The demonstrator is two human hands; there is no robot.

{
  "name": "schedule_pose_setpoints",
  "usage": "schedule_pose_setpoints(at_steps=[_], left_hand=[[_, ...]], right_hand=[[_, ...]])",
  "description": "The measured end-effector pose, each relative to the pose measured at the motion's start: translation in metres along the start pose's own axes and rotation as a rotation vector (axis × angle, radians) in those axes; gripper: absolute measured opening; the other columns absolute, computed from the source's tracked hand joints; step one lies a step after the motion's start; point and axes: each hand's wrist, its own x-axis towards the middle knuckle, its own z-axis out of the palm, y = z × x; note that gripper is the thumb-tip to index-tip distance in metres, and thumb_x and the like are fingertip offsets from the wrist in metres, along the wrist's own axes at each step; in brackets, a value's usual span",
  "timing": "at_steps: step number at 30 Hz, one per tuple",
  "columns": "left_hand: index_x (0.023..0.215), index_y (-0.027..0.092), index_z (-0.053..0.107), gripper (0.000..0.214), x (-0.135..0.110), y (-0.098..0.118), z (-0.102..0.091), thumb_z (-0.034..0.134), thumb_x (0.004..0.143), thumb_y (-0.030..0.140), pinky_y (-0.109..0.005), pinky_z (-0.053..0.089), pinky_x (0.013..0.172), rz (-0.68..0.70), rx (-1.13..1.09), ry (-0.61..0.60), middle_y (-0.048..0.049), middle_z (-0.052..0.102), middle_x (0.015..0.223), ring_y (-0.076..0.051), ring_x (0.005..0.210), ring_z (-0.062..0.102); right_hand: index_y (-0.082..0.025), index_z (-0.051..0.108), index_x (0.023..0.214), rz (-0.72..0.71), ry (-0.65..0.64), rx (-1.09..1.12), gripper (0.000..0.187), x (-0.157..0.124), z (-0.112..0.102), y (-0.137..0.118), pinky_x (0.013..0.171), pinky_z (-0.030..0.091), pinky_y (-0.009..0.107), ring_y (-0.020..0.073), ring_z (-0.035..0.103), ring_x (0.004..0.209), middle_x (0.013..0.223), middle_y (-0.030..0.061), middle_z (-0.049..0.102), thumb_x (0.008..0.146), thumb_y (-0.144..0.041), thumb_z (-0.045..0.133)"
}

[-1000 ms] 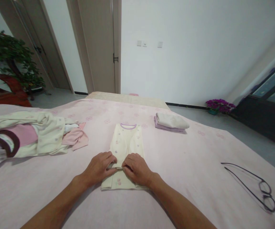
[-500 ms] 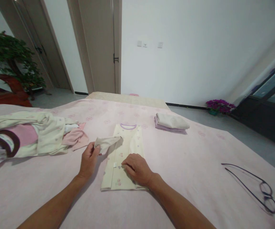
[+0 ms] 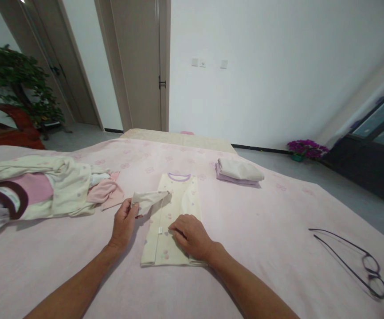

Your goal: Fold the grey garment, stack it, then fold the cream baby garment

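Observation:
A pale yellow shirt (image 3: 166,243) with a lilac neckband and small cherry and heart prints lies flat, its sides turned inward. My left hand (image 3: 123,221) is closed on one sleeve (image 3: 145,201), which is lifted and stretched out to the left of the body. On the lower right half of the shirt rests my right hand (image 3: 190,235), its fingers bent and pressed together. Whether it pinches any cloth is hidden beneath the fingers. A small white label (image 3: 160,230) shows just left of that hand.
A loose heap of clothes (image 3: 68,190) lies at the left on the pink sheet (image 3: 261,257). Folded garments (image 3: 240,170) form a small stack at the back right. Eyeglasses (image 3: 374,274) lie at the far right.
Almost nothing differs. Both hands keep their places, the left on the sleeve and the right on the shirt; the view has shifted very slightly.

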Motion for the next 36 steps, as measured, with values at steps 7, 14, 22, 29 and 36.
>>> schedule_pose_setpoints(at_steps=[7, 14, 22, 29, 36], left_hand=[[0.097, 0.019, 0.06, 0.03, 0.0, -0.001, -0.001, 0.06, 0.085, 0.047, -0.023, 0.056, 0.066, 0.009, -0.004, 0.003, 0.0011, 0.059, 0.087, -0.013, 0.079, 0.054], [0.095, 0.019, 0.06, 0.028, -0.002, 0.001, 0.002, 0.06, 0.085, 0.045, -0.023, 0.054, 0.064, 0.016, -0.027, 0.004, 0.0014, 0.058, 0.085, -0.013, 0.077, 0.053], [0.096, 0.02, 0.059, 0.025, -0.004, 0.001, 0.002, 0.058, 0.087, 0.043, -0.023, 0.049, 0.061, 0.036, -0.039, -0.039, 0.0033, 0.055, 0.077, -0.011, 0.066, 0.053], [0.098, 0.02, 0.059, 0.025, -0.005, 0.002, 0.001, 0.059, 0.086, 0.043, -0.023, 0.048, 0.062, 0.02, -0.041, -0.026, 0.0028, 0.058, 0.081, -0.012, 0.067, 0.055], [0.095, 0.02, 0.06, 0.024, -0.007, 0.009, 0.003, 0.058, 0.086, 0.042, -0.022, 0.047, 0.061, 0.026, -0.026, -0.026, 0.004, 0.058, 0.073, -0.012, 0.063, 0.055]], right_hand=[[-0.021, 0.064, 0.095, -0.004, 0.0, -0.017, 0.011, 0.0, 0.001, 0.001, 0.078, 0.035, 0.031, 0.0169, 0.053, 0.084, 0.089, 0.0027, 0.065, 0.094, -0.022, 0.053], [-0.021, 0.064, 0.095, 0.006, -0.023, -0.029, 0.01, 0.0, -0.001, -0.002, 0.078, 0.034, 0.03, 0.0167, 0.051, 0.084, 0.089, 0.0024, 0.063, 0.09, -0.018, 0.055], [-0.021, 0.064, 0.094, -0.004, -0.024, -0.032, 0.01, 0.001, -0.001, 0.0, 0.078, 0.034, 0.03, 0.0169, 0.051, 0.084, 0.088, 0.0021, 0.063, 0.09, -0.019, 0.055], [-0.021, 0.064, 0.095, -0.007, -0.018, -0.027, 0.011, 0.001, 0.0, 0.0, 0.078, 0.034, 0.03, 0.017, 0.052, 0.085, 0.089, 0.0022, 0.064, 0.09, -0.018, 0.055], [-0.021, 0.065, 0.094, 0.003, -0.023, -0.017, 0.012, 0.001, -0.002, -0.002, 0.078, 0.035, 0.03, 0.017, 0.052, 0.084, 0.088, 0.0021, 0.064, 0.09, -0.018, 0.055]])
